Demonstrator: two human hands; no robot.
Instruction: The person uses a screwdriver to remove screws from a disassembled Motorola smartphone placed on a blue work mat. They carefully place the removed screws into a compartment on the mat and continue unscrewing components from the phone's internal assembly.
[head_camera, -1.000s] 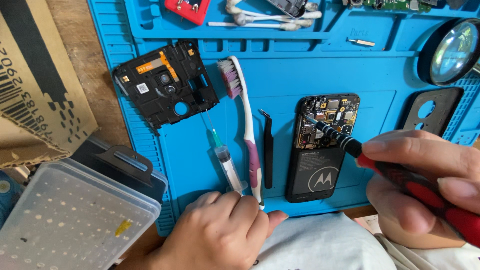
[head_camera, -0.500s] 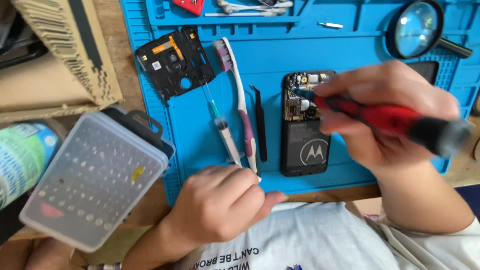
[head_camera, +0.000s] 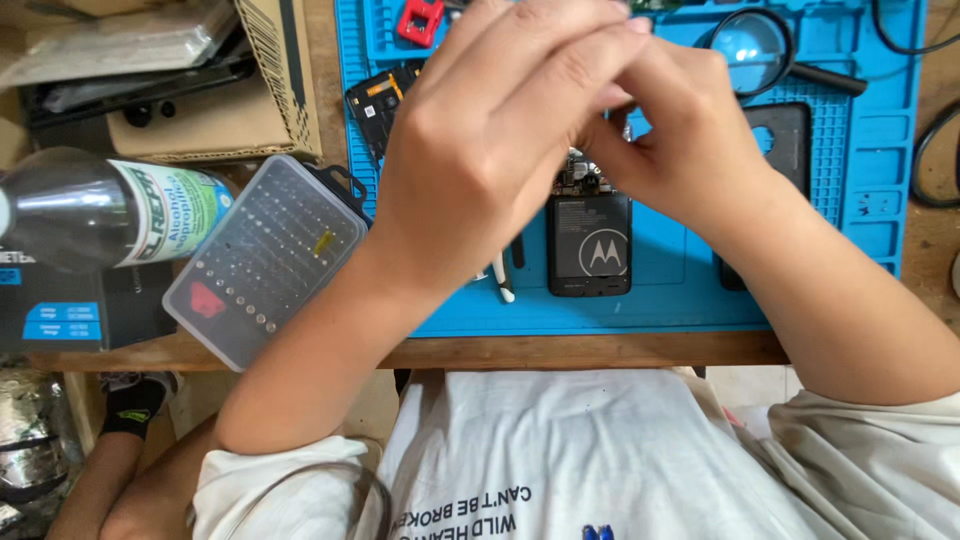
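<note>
Carefully, we kept both hands low and steady over the black opened phone (head_camera: 588, 245) on the blue silicone repair mat (head_camera: 860, 150); left hand (head_camera: 490, 150) and right hand (head_camera: 680, 150) curled together, contents hidden.

opened phone (head_camera: 590, 245) top hidden behind hands (head_camera: 580, 120), fingertip contents unseen

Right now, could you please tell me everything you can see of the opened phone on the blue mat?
The opened phone lies flat on the blue repair mat, back cover off, lengthwise toward the person. A black battery with a pale round emblem fills its lower part; above it a strip of bare circuit board shows, dark with small metal parts. Its top end is hidden beneath the left hand and right hand, raised together over it; whether either touches it cannot be told.
</note>
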